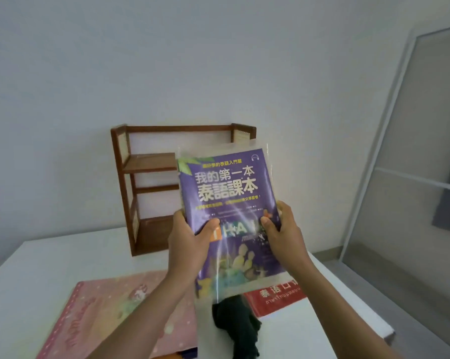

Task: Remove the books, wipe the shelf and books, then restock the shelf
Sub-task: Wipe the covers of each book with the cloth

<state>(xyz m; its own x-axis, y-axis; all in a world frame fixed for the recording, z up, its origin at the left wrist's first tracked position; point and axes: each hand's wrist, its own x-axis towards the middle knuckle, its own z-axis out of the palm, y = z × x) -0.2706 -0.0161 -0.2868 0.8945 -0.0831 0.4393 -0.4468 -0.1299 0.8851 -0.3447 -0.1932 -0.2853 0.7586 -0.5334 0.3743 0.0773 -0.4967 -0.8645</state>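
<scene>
A: What is seen in the head view?

B: A purple book [227,203] is held up in front of the wooden shelf [130,187], lifted clear of the white table [50,260]. It is wrapped in a clear, glossy plastic sleeve that overhangs the cover at top and bottom and catches the light. Large white Chinese characters are printed across the upper cover, a line of yellow text sits above them, and orange and white letter blocks run across the middle. A small headphone mark is seen at the top right corner. The lower artwork is blurred by glare.

A: How is it gripped?

B: The left hand [187,242] is curled round the book's left edge, thumb laid on the cover. The right hand [283,234] is clamped on the right edge, thumb on the front and the fingers hidden behind.

A: And the shelf itself?

B: It is stood against the wall at the back of the table, dark brown, with woven side panels. Its right half is hidden by the book.

A: What else is placed relative to the shelf?

B: Nearer the camera than the shelf, a large pink book [120,317] is laid flat, to the left. A dark cloth [235,325] is bunched below the held book, and a red book [275,299] is laid flat just right of the cloth.
</scene>
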